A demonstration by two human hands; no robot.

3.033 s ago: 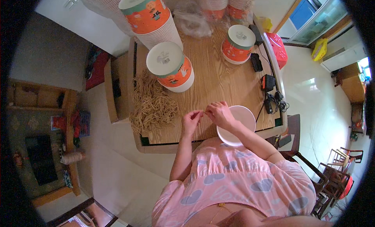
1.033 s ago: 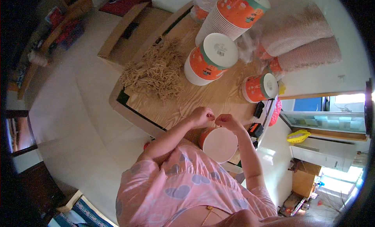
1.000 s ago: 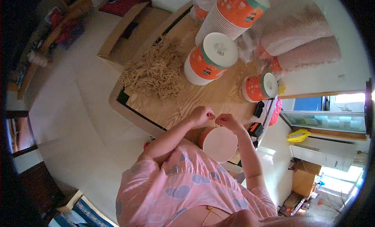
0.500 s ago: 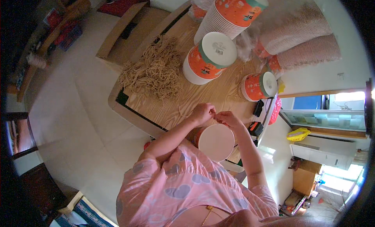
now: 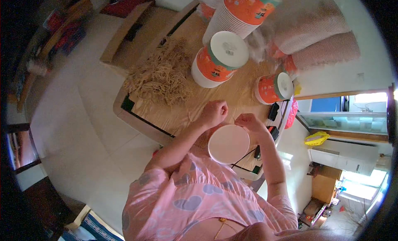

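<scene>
While the person in the pink heart-print top (image 5: 199, 199) stands at the near edge of the wooden tabletop (image 5: 232, 91), both hands are raised just above a round white lid (image 5: 229, 144) that sits against that near edge, seemingly on a container hidden beneath it. Left hand (image 5: 214, 113) is curled into a loose fist at the lid's far-left rim; cannot tell if anything is pinched inside. Right hand (image 5: 248, 122) has fingers bunched tight at the lid's far-right rim, apparently pinching something thin, too small to make out. Hands are near each other but apart. Past them, toward the left edge of the tabletop, a heap of tan rubber bands (image 5: 161, 77) lies spread out. Mid-table stands a big orange tub with white lid (image 5: 219, 58), and a smaller orange tub (image 5: 273, 87) stands toward the right edge. At the far edge, a tall stack of orange paper cups (image 5: 240, 13) leans, with bagged sleeves of pale lids (image 5: 319, 37) lying beside it at the far-right corner. Dark gadgets and cables (image 5: 273, 112) sit along the right edge.
</scene>
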